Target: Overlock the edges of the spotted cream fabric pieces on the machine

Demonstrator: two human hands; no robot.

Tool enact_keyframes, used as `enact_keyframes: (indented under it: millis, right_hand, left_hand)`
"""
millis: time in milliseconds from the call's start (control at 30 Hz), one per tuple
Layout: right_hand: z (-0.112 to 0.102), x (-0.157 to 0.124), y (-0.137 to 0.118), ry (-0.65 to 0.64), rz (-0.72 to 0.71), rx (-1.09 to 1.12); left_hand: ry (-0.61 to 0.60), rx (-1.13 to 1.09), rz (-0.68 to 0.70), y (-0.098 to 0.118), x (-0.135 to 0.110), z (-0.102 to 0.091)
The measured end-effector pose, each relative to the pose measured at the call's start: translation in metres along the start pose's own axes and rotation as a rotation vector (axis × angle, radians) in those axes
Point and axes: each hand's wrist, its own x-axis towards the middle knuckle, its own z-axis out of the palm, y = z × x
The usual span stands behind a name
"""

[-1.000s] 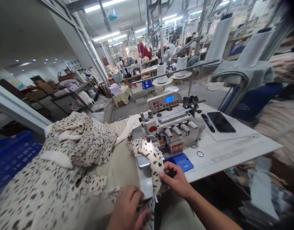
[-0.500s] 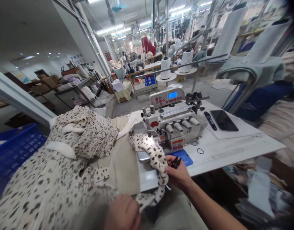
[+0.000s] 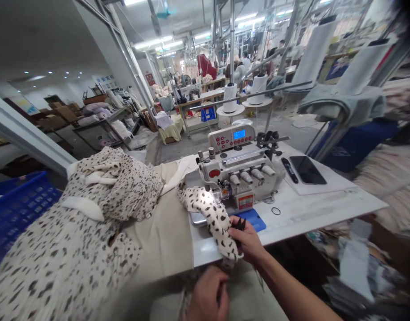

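The left hand (image 3: 210, 295) is curled low; I cannot tell what it holds. The right hand (image 3: 247, 240) pinches black snips (image 3: 240, 224) by the spotted cloth (image 3: 212, 217), soft, light and floppy, best held at its edge, at the sewing machine (image 3: 238, 176).

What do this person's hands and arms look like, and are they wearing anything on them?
The left hand and the right hand are both bare, with no gloves. The right forearm shows no sleeve, and no watch or bracelet is visible on it.
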Motion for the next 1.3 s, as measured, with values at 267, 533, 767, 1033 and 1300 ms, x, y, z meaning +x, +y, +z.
enact_keyframes:
  millis: [267, 533, 767, 1033, 1300]
  right_hand:
    - [0.005, -0.002, -0.002, -0.174, -0.072, -0.111]
    - [0.017, -0.004, -0.007, -0.202, -0.149, -0.451]
    - [0.013, -0.003, -0.006, -0.139, -0.268, -0.393]
    - [0.016, -0.002, -0.005, -0.049, -0.171, -0.366]
    - [0.019, 0.000, -0.005, -0.027, -0.243, -0.436]
  left_hand:
    - [-0.028, -0.381, -0.460, 0.039, 0.039, -0.040]
    - [0.407, 0.249, 0.347, 0.042, 0.073, -0.081]
    - [0.082, 0.438, 0.415, 0.053, 0.141, -0.114]
    - [0.106, 0.493, 0.340, 0.046, 0.147, -0.113]
    - [0.107, 0.421, 0.403, 0.051, 0.147, -0.110]
